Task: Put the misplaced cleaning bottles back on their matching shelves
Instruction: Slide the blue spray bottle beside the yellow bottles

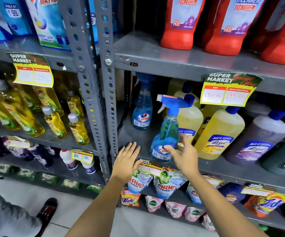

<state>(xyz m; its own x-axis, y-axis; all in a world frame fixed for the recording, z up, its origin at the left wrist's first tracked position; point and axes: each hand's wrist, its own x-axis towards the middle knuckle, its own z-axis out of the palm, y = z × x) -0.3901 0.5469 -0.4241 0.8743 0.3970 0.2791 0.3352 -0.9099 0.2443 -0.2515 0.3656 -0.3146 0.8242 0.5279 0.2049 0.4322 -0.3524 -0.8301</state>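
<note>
Grey shelf [138,134] bears a spray bottle [165,134] beside yellow jugs [218,132]; both hands' fingers [131,147] spread, empty.

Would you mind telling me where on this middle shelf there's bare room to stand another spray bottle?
The grey shelf is bare at its left front, between the slotted upright, the rear Colin spray bottle and the front Colin spray bottle; the left hand hovers there. Right of the front bottle it's crowded: yellow Lizol bottles, then darker ones, stand packed.

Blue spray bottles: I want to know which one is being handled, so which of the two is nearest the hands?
The front spray bottle, at the shelf edge beside the right hand. The other stands farther back, near the upright post.
</note>
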